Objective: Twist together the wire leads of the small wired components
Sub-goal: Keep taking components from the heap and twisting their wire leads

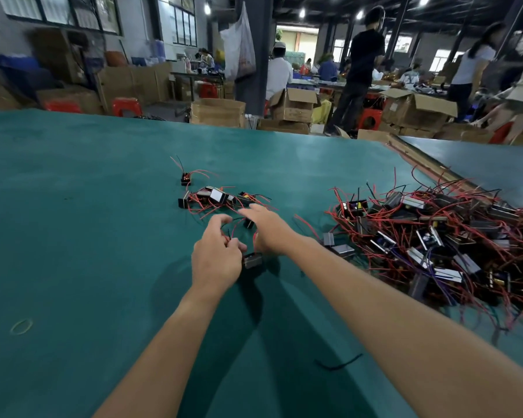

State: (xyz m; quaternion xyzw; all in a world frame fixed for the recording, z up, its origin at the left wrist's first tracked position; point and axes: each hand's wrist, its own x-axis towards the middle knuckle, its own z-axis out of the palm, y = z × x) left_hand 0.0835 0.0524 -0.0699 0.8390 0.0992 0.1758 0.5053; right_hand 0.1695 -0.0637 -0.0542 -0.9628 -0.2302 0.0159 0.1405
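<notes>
Component [252,260] lay on the green table [73,206], just beside my left hand [215,260] at its three o'clock. Its leads [230,236] rose toward twelve o'clock, where the curled fingers of this hand pinched them. My right hand [267,232] was the nearer one to the free ends; it was stretched flat and held nothing, pointing to eleven o'clock. A small group [216,199] of such parts lay at twelve o'clock and a big tangled pile [435,236] at three o'clock. I judged the way was free.
</notes>
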